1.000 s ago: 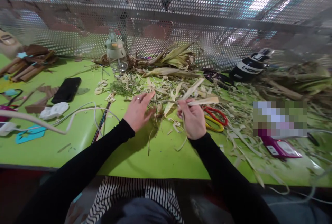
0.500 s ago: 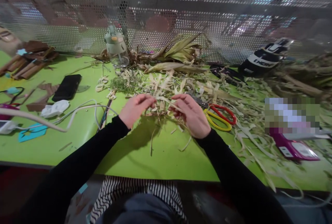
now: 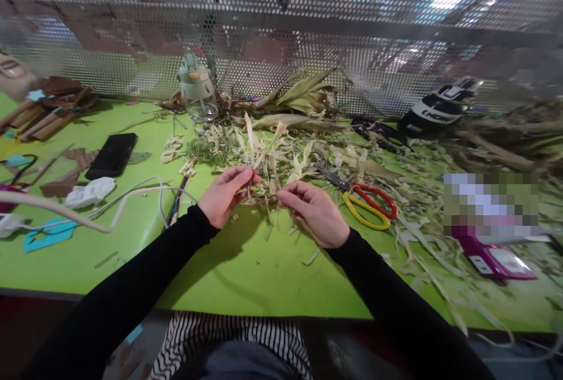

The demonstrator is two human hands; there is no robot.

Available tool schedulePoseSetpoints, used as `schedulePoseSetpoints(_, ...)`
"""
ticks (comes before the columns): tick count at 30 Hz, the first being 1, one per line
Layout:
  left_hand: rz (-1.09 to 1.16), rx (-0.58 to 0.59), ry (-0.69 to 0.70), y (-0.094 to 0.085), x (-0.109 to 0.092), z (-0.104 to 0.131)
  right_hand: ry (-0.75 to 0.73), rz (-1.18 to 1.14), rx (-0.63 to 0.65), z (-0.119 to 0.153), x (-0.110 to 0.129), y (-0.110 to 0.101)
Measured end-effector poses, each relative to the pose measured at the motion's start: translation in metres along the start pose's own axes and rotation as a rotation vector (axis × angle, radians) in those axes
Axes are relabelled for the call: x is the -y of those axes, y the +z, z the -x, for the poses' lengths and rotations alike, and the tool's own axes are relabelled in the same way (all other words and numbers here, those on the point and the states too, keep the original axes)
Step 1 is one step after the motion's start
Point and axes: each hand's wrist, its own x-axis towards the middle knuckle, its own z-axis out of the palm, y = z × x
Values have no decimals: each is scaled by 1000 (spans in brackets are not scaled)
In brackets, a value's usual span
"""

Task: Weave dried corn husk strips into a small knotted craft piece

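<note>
My left hand is closed, thumb and fingers pinching the left side of a small bundle of dried corn husk strips. From the other side my right hand pinches the bundle's right edge between thumb and forefinger. Pale strip ends stick up from the bundle, and thin ends hang below it. The exact grip points are partly hidden by my fingers. Just right of my right hand lie scissors with one red and one yellow handle. Husk scraps are heaped behind both hands.
A clear bottle and whole dried husks stand by the perforated metal screen. A black bottle leans at right. Leftward are a phone, white cables and brown rolls. A purple device lies right.
My right hand has lowered slightly, and its fingers have closed into a pinch at the bundle's edge. The pale strip it held across the bundle no longer shows there. The view has shifted slightly.
</note>
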Motion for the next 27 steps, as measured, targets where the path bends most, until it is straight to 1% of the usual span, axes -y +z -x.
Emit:
schedulePoseSetpoints(3,9,61,-62,5,8,4,102,-242,23,1,0,2)
schedulePoseSetpoints(5,27,107,-60,8,11,7,131,-313,18,1,-3,6)
schedulePoseSetpoints(7,14,174,-54,10,13,10,145,-305,12,0,-7,11)
schedulePoseSetpoints(9,-17,216,-48,11,13,12,160,-223,55,0,-8,16)
schedulePoseSetpoints(11,-29,174,-20,10,11,13,189,-100,173,1,-4,14)
schedulePoseSetpoints(13,-26,92,38,8,6,13,202,26,279,5,10,1)
schedulePoseSetpoints(14,-23,57,77,7,3,12,172,78,262,8,22,-10)
schedulePoseSetpoints(15,-11,21,128,5,0,11,95,118,150,11,36,-23)
schedulePoseSetpoints(16,13,-15,179,4,-4,10,-13,114,-2,14,53,-38)
schedulePoseSetpoints(18,65,-89,250,1,-9,8,-372,-5,-405,14,87,-64)
schedulePoseSetpoints(19,87,-117,260,1,-11,6,-530,-8,-527,11,101,-73)
schedulePoseSetpoints(20,102,-134,257,0,-12,5,-533,35,-498,5,112,-78)
schedulePoseSetpoints(21,110,-145,249,-1,-12,4,-467,98,-421,-2,117,-79)
schedulePoseSetpoints(22,111,-147,241,-1,-12,4,-374,164,-328,-11,118,-75)
schedulePoseSetpoints(23,110,-145,240,-1,-12,4,-318,203,-264,-20,114,-69)
schedulePoseSetpoints(25,111,-143,252,-1,-13,5,-207,269,-153,-34,95,-57)
schedulePoseSetpoints(26,115,-144,260,-1,-15,6,-195,355,-144,-37,83,-54)
schedulePoseSetpoints(27,123,-145,265,-1,-17,7,-209,452,-169,-38,71,-54)
